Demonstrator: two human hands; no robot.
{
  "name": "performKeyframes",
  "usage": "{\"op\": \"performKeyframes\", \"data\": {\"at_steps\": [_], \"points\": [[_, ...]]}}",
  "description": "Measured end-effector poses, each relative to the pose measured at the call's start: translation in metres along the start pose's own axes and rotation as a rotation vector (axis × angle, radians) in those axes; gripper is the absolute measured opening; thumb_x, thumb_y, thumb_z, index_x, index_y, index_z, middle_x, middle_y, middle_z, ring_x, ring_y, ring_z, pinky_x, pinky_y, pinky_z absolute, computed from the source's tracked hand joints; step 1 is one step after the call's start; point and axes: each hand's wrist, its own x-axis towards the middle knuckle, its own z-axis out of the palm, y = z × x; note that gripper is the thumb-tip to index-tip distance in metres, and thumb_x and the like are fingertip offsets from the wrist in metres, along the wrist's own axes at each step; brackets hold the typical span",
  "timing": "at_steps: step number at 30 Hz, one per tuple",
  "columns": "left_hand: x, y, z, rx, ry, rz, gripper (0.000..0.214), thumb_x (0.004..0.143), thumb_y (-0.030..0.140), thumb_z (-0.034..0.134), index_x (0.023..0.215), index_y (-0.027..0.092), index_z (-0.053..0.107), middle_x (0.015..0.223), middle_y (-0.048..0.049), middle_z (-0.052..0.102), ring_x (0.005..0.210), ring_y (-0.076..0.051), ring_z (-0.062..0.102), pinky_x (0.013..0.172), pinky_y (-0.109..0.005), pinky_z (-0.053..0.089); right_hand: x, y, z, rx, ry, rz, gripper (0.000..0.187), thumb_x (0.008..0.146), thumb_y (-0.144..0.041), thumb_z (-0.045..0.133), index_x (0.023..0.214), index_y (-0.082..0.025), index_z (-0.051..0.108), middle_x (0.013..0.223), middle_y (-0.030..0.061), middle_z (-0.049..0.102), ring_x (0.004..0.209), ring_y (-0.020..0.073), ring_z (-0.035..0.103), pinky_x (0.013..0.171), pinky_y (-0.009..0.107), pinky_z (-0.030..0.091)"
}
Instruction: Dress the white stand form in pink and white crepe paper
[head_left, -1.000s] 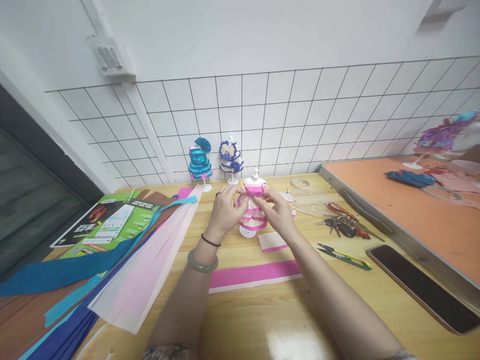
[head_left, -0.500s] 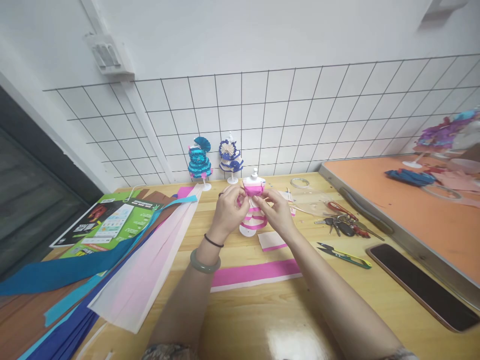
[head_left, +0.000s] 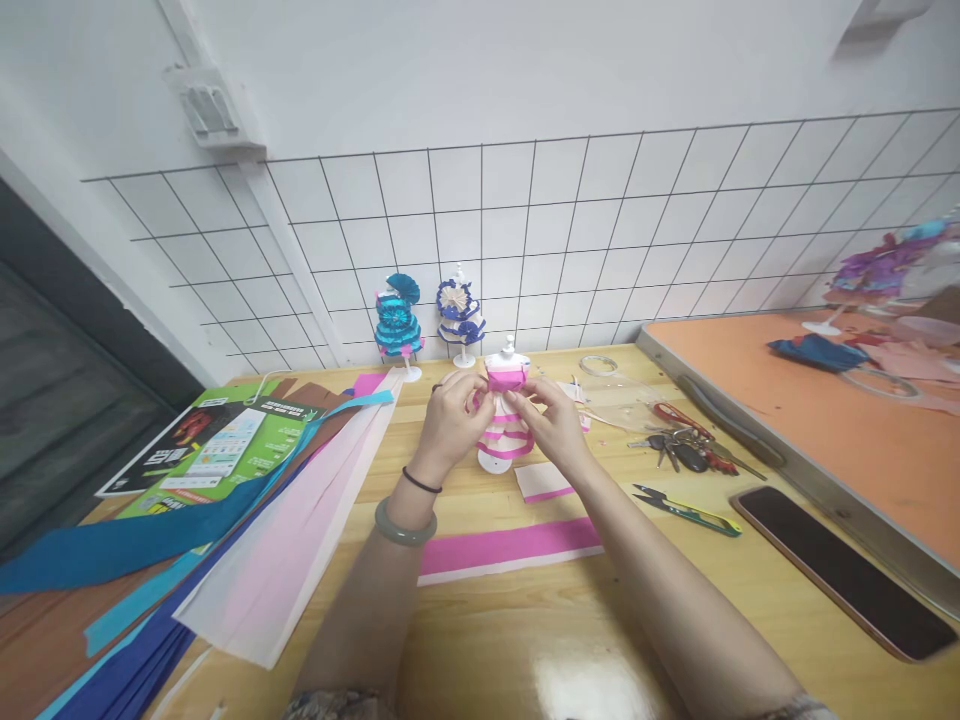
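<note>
A small white dress form point(head_left: 508, 357) stands upright on the table, wearing a tiered white and pink paper dress point(head_left: 507, 432). A pink paper strip point(head_left: 507, 380) crosses its chest. My left hand point(head_left: 456, 410) pinches this strip at the left side, near the waist. From the right, my right hand point(head_left: 551, 415) is closed on the strip's other side, thumb pointing toward the middle. Both hands partly hide the dress. Nearer to me lie a long pink strip with a white edge point(head_left: 510, 550) and a short white piece with a pink edge point(head_left: 541, 482).
Two decorated dress forms, one teal point(head_left: 400, 325) and one blue and white point(head_left: 461, 315), stand by the wall. Paper strips point(head_left: 277, 560) and a green magazine point(head_left: 217, 455) lie left. Thread snips point(head_left: 686, 510), keys point(head_left: 682, 450) and a phone point(head_left: 840, 570) lie right, beside an orange surface point(head_left: 750, 380).
My left hand and forearm have shifted slightly left. The right hand stays nearly in place, and both still hold the pink strip at the dress form.
</note>
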Motion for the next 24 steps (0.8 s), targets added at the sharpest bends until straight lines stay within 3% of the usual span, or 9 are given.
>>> {"op": "performKeyframes", "data": {"at_steps": [10, 16, 20, 24], "points": [[0.0014, 0.0003, -0.0079, -0.062, -0.066, -0.035, 0.005, 0.077, 0.016, 0.054, 0.079, 0.02, 0.054, 0.087, -0.0042, 0.064, 0.088, -0.019, 0.06, 0.082, -0.034, 0.046, -0.0003, 0.0012, -0.0011, -0.002, 0.008, 0.003, 0.017, 0.083, -0.036, 0.055, 0.08, -0.022, 0.062, 0.076, 0.0026, 0.056, 0.076, 0.0181, 0.053, 0.072, 0.032, 0.043], [0.0004, 0.0068, -0.0031, -0.038, -0.049, -0.084, 0.015, 0.08, 0.034, 0.058, 0.082, 0.019, 0.056, 0.082, -0.0037, 0.062, 0.08, -0.018, 0.058, 0.075, -0.032, 0.046, -0.0008, -0.0008, -0.0013, -0.004, -0.004, 0.008, 0.017, 0.084, -0.035, 0.054, 0.076, -0.021, 0.059, 0.076, 0.0025, 0.056, 0.076, 0.0178, 0.052, 0.072, 0.032, 0.042], [-0.0005, 0.0041, 0.0006, -0.068, -0.003, -0.084, 0.014, 0.083, 0.031, 0.054, 0.076, 0.02, 0.054, 0.08, -0.0028, 0.061, 0.081, -0.017, 0.058, 0.075, -0.031, 0.045, -0.0006, -0.0022, -0.0011, -0.002, -0.004, 0.011, 0.019, 0.084, -0.037, 0.054, 0.074, -0.021, 0.058, 0.075, 0.0026, 0.055, 0.075, 0.0178, 0.052, 0.071, 0.032, 0.043], [0.0003, -0.0017, -0.0017, -0.09, -0.032, -0.058, 0.007, 0.081, 0.026, 0.056, 0.078, 0.02, 0.055, 0.084, -0.0033, 0.063, 0.085, -0.018, 0.06, 0.079, -0.032, 0.046, 0.0, -0.0002, -0.001, -0.001, -0.006, 0.011, 0.02, 0.084, -0.039, 0.053, 0.078, -0.021, 0.06, 0.075, 0.003, 0.056, 0.076, 0.0184, 0.053, 0.072, 0.033, 0.044]]}}
